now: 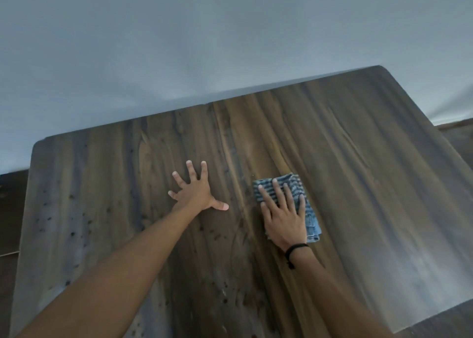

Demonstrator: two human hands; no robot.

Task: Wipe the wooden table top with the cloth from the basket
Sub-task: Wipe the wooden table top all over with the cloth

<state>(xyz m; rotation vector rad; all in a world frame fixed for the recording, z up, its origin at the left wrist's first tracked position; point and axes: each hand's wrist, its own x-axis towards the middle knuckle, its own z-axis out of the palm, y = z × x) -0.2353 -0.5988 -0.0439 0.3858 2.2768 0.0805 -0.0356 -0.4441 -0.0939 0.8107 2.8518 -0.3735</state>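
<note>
A dark wooden table top (358, 158) with streaked grain fills most of the view. A folded blue striped cloth (311, 217) lies on it right of centre. My right hand (284, 215) presses flat on the cloth with straight fingers, and a black band circles that wrist. My left hand (197, 192) rests flat on the bare wood to the left of the cloth, fingers spread wide. The basket is out of view.
A pale grey wall (230, 43) runs along the table's far edge. Dark wooden floor (10, 209) shows beyond the left edge and at the far right. Small dark spots mark the wood on the left half.
</note>
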